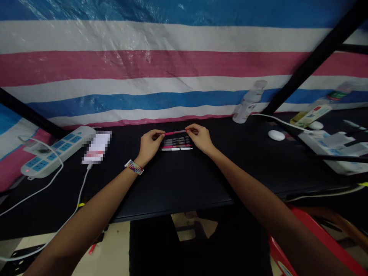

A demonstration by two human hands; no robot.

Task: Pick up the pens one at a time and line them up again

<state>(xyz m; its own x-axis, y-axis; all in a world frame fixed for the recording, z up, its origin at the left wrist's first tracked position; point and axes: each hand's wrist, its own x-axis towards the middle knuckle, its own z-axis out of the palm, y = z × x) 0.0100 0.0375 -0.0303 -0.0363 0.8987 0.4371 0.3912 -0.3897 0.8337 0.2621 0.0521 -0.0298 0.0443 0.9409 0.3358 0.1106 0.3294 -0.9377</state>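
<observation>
A pink pen [175, 132] lies crosswise between my two hands at the far side of a row of pens. My left hand [150, 145] pinches its left end, and my right hand [201, 138] pinches the right end. Just nearer to me, several dark and clear pens [176, 141] are lined up side by side on the black table [172, 184]. A white pen [176, 149] is the nearest of the row, with a pink one beside it. A multicoloured woven band [134, 167] circles my left wrist.
At left are a white power strip [61, 149] and a phone [97, 147] with a white cable. On the right stand a clear bottle [249, 101] and a bottle with yellow liquid [319, 107], near a white mouse-like object [276, 135]. A striped tarp [161, 65] hangs behind.
</observation>
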